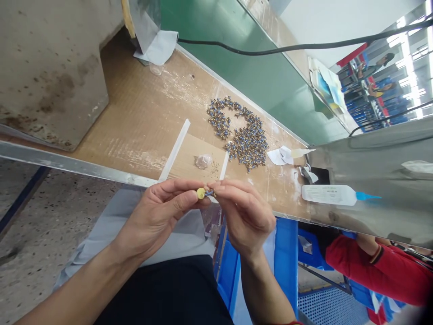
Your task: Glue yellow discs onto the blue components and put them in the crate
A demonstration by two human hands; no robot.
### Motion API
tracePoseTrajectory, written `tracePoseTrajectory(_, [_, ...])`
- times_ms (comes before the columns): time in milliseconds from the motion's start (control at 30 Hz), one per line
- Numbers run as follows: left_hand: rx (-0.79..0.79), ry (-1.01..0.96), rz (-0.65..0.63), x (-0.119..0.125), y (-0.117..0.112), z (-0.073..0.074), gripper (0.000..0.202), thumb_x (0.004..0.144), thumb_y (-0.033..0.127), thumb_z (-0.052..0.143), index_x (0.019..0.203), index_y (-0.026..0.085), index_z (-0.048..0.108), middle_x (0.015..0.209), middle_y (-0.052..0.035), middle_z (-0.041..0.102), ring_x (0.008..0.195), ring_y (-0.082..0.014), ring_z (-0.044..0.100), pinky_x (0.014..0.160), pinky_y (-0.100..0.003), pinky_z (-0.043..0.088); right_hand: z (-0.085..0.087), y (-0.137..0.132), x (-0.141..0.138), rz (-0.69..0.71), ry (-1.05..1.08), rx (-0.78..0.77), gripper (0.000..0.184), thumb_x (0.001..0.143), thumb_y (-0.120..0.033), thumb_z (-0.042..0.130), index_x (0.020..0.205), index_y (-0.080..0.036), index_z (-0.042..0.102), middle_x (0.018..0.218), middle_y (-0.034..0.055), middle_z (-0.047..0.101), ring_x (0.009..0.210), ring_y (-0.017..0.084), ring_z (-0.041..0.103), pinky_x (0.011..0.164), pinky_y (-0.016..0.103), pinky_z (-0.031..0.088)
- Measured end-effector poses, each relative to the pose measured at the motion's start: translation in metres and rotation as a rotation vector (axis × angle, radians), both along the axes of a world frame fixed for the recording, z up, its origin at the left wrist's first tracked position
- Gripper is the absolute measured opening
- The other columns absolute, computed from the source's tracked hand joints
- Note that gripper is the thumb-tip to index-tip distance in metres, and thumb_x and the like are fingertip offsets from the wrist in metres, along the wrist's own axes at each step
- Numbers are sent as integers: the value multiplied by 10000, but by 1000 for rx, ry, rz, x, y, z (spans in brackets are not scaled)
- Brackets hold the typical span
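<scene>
- The bench point(142, 117) is running diagonally across the view, carrying the loose parts and supplies.
- A blue bin point(286, 262) is standing below the bench edge, beside the right forearm.
- A heap of small blue-and-gold parts point(250, 142) is spreading over the bench beyond the hands, its far end curving into a loose ring.
- The left hand point(155, 216) is reaching in at the near edge of the bench, its grip closing thumb and fingers around a round yellow piece.
- The right hand point(245, 214) is meeting it from the other side, its fingertips pinching together on a small blue-and-gold part.
- A white bottle with a blue nozzle point(328, 194) is lying on its side, well to the right of the hands.
- A small clear plastic item point(203, 161) is sitting just beyond the hands, between two pale tape strips point(174, 151).
- The blue-and-gold part point(209, 192) is resting between both sets of fingertips, right beside the yellow piece point(200, 193); whether the two are joining, I cannot tell.
- Tiny loose bits point(215, 169) are lying scattered near the clear item.
- The step in hand is seemingly fine two-handed fitting or adjusting; the next move is probably calling for a steady left pinch and small, careful right fingertip motions.
</scene>
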State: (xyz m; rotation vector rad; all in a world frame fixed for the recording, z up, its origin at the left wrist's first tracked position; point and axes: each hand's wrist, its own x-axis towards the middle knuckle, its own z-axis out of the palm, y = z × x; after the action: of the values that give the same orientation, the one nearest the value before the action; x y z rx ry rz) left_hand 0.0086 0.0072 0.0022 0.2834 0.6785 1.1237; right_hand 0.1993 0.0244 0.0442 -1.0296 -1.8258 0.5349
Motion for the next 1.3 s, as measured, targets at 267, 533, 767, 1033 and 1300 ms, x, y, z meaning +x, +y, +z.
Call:
tracePoseTrajectory(267, [9, 47, 12, 1, -1, 3, 136, 933, 311, 1031, 1053, 262, 989, 1022, -44, 955, 869, -142, 865, 925, -205, 717, 2, 1, 0, 19, -21, 12, 400, 1040, -1, 794, 1285, -308, 867, 1201, 32, 900, 1064, 208, 894, 959, 360, 776])
tracePoseTrajectory(533, [7, 61, 19, 1, -1, 5, 165, 906, 328, 1051, 1049, 272, 990, 1004, -39, 954, 864, -148, 862, 918, -212, 715, 1, -1, 2, 27, -13, -3, 461, 1033, 8, 791, 1327, -338, 866, 1227, 24, 898, 1085, 218, 894, 971, 380, 780])
tracePoseTrajectory(767, [2, 76, 19, 0, -3, 6, 156, 909, 340, 1048, 1045, 287, 991, 1014, -41, 954, 872, -151, 853, 910, -218, 705, 1, -2, 3, 47, -33, 18, 492, 1029, 25, 786, 1364, -329, 858, 1247, 32, 894, 1094, 213, 894, 971, 364, 776])
tracePoseTrajectory(1033, [12, 99, 26, -1, -4, 6, 154, 918, 339, 1041, 1052, 282, 990, 1015, -48, 951, 885, -167, 861, 913, -240, 716, 3, -1, 3, 38, -91, 100, 486, 1029, 11, 787, 1378, -321, 856, 1224, 34, 900, 1068, 217, 900, 945, 358, 784])
tracePoseTrajectory(1300, [3, 204, 26, 0, -8, 7, 169, 936, 374, 1026, 1080, 294, 988, 1080, -60, 954, 967, -220, 876, 966, -317, 725, 1, -1, 4, 53, -170, 234, 491, 1010, 19, 807, 1419, -250, 833, 1235, 70, 895, 1073, 229, 899, 931, 352, 789])
